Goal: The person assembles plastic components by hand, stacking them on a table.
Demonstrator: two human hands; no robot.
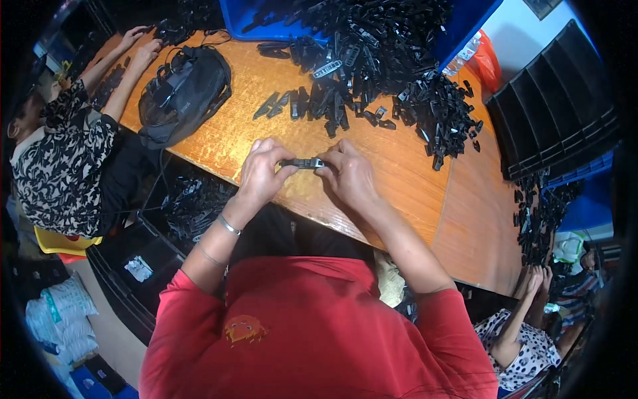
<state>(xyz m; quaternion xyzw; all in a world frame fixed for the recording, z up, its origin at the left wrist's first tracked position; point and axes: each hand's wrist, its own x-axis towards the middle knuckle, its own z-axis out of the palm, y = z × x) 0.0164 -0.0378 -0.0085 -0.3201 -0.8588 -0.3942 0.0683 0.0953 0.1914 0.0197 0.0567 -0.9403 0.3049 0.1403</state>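
Between my two hands, just above the near edge of the wooden table, is a small black plastic part with a shiny metal-looking piece at its right end. My left hand pinches its left end between thumb and fingers. At the other end, the thumb and fingers of my right hand close on it. The exact kind of part is too small to make out. Beyond my hands lie several similar loose black parts, at the front of a large heap of black parts.
A blue bin stands behind the heap. Left of my hands rests a black mesh bag. Stacked black trays lean at the right, near a red plastic bag. One co-worker sits at the left, another at the lower right.
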